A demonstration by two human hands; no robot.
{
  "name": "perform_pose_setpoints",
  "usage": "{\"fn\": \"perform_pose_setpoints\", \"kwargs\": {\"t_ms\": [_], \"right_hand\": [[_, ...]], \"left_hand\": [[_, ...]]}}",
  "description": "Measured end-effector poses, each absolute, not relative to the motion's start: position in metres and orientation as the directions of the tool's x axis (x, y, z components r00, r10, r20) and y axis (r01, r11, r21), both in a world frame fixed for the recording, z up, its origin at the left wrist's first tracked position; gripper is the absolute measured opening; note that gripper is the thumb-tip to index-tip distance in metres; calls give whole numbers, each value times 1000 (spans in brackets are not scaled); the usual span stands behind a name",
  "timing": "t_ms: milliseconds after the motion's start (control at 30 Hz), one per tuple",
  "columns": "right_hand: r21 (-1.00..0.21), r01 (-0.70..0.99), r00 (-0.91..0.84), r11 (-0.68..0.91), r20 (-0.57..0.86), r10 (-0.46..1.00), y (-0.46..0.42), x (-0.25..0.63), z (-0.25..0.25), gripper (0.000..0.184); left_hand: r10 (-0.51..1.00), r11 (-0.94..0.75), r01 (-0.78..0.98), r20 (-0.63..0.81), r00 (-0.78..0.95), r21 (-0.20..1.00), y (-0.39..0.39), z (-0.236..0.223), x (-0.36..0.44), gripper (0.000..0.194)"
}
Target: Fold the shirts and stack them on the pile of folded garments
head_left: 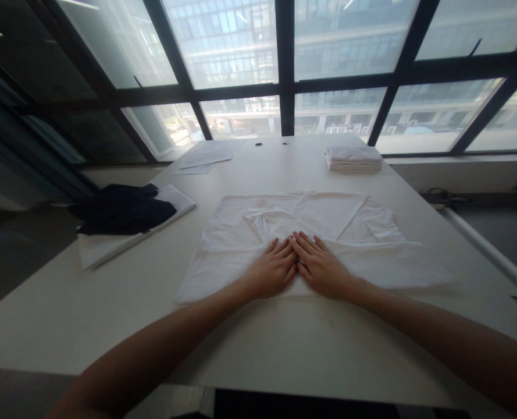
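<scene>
A white cloth garment (384, 265), partly folded, lies spread on the white table in front of me. Its near edge is turned over in a long band, and crossed folds show on its far half. My left hand (275, 267) rests flat on the middle of the near band, fingers stretched out. Beside it my right hand (321, 265) lies flat too, with its fingertips touching those of the left. Neither hand grips the cloth. The fabric directly under both palms is hidden.
Folded white cloths (353, 158) are stacked at the back right. Dark navy cloth (121, 209) lies on a white folded piece (110, 247) at the left edge. Paper sheets (208, 156) sit at the back left of the table (258, 343). Windows stand behind.
</scene>
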State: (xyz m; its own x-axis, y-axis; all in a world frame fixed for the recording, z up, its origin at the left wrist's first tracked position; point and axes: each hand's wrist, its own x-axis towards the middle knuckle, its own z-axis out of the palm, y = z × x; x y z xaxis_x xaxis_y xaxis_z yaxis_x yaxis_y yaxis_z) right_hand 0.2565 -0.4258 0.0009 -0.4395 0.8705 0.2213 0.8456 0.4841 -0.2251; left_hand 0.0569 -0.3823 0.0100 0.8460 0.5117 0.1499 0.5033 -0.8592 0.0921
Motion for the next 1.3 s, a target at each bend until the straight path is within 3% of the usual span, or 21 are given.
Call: {"fn": "perform_pose_setpoints", "kwargs": {"t_ms": [1300], "right_hand": [[-204,896,-347,393,228,910,-414,269,-2,66]], "left_hand": [[706,-708,692,136,694,142,-374,9,55,62]]}}
